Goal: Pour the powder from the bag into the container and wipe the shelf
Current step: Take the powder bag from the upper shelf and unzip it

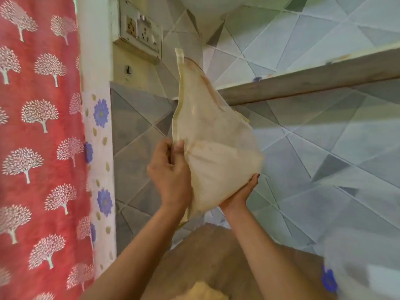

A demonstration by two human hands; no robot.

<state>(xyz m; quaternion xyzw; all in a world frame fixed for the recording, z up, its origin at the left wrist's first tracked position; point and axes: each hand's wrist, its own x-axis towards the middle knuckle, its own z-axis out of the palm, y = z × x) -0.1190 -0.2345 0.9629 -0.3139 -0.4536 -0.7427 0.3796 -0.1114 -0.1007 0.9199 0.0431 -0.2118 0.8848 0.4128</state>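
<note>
Bag (207,135) pale, translucent, stained, limp. Left hand (171,169) pinches its seamed edge; right hand (240,195) cups it underneath, fingers open.

From my feed, the right hand (240,197) is mostly hidden behind the translucent cream plastic bag (212,148); only fingertips show at its lower edge, so I can't judge that grip. The grey wooden shelf (313,83) runs off the right edge, and its left end sits behind the bag. I can't see whether any powder is inside the bag. At the bottom edge, a pale yellow lump (202,292) is cut off and I can't identify it. The lower right corner is a blur, with a smeared blue flower shape (329,280). The red tree-print curtain (41,148) is cropped on the left.
</note>
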